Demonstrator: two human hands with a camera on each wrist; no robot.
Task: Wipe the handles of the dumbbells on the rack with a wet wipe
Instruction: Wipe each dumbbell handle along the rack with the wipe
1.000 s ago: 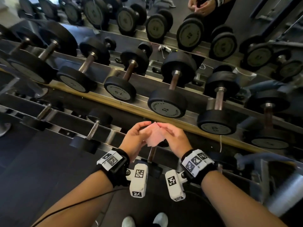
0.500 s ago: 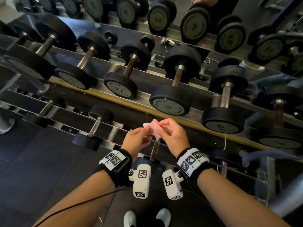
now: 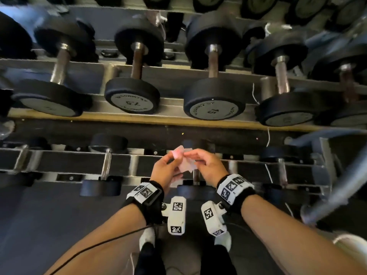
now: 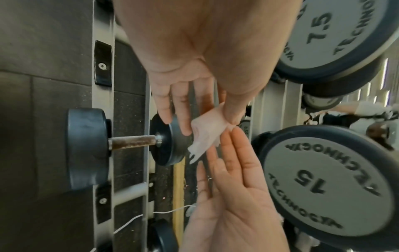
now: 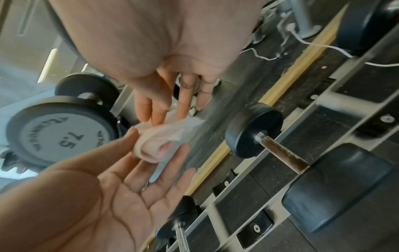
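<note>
While both hands, left (image 3: 166, 169) and right (image 3: 209, 164), pinch wet wipe (image 3: 185, 162), dumbbells (image 3: 213, 84) sit racked on rack (image 3: 127, 118)

floor (image 3: 49, 225): dark rubber tiles | white cable (image 5: 313, 43) trailing on floor | lighting: bright, blurred

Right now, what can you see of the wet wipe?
The wet wipe is a small, thin, pale pinkish-white sheet, crumpled and partly folded, with one loose edge hanging down. It is held in the air in front of the lower rack tier, pinched between the left hand and the right hand. It touches no dumbbell.
</note>
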